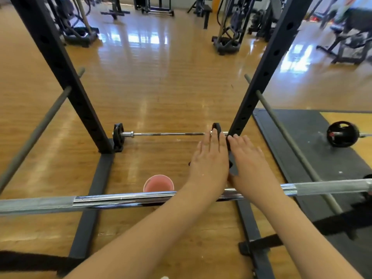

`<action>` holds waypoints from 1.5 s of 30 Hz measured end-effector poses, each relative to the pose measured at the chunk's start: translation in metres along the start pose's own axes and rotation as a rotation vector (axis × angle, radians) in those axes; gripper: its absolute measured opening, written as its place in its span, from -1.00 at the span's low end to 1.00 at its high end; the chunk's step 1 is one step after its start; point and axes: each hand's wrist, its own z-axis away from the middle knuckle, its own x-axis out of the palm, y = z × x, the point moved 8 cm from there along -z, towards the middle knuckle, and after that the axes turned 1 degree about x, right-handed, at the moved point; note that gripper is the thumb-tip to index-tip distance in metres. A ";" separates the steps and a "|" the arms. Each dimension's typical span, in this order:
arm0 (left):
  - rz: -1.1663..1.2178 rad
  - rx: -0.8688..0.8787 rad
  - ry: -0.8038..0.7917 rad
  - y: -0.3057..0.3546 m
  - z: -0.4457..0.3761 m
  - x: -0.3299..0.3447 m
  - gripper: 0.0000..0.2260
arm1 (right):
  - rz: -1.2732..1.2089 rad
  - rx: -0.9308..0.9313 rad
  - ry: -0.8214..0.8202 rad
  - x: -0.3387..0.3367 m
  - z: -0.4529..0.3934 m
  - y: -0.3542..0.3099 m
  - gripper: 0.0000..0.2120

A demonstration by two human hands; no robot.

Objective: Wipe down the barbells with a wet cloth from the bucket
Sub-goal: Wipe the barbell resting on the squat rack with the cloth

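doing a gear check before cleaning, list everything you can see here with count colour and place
racked barbell: 1, chrome, across the near foreground
floor barbell: 1, chrome with black plates, between the rack uprights
bucket: 1, pink, on the floor behind the racked barbell
rack uprights: 2, black, left and right
safety rods: 2, grey, at the rack's sides
mat: 1, black, right floor
weight plate: 1, black, on the mat
cloth: none visible
left hand: open, past the bar
right hand: open, beside it

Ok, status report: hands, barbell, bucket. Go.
Left hand and right hand open, empty, past the racked barbell. No cloth visible. Pink bucket on floor behind bar.
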 end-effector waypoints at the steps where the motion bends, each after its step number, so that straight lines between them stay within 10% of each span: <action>1: -0.005 -0.007 -0.003 0.008 0.001 0.001 -0.32 | 0.021 0.004 -0.013 -0.001 0.002 0.010 -0.21; 45: -0.011 -0.059 -0.143 0.359 -0.042 0.064 -0.35 | -0.006 0.077 -0.104 -0.039 0.111 0.370 -0.10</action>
